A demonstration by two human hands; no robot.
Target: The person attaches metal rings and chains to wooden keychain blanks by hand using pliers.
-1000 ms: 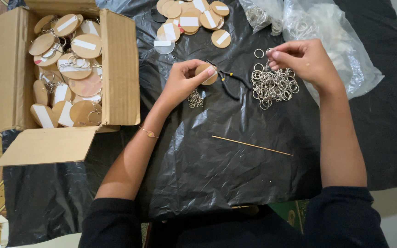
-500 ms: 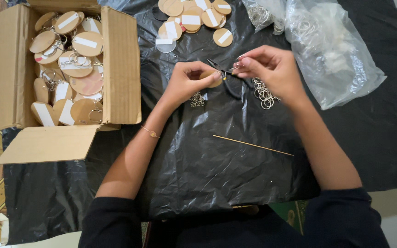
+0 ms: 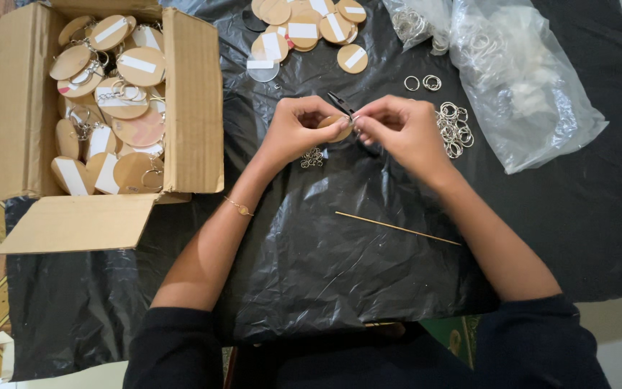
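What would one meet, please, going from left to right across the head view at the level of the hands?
Cardboard box of wooden discs → left hand → small wooden disc pinched between both hands → right hand → pile of metal rings → clear plastic bag.

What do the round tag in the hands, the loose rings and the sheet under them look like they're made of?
Round tag, held by the left hand and right hand: probably thin wood, matte tan. Loose rings: metal, silvery and shiny. Sheet: thin black plastic, glossy and creased.
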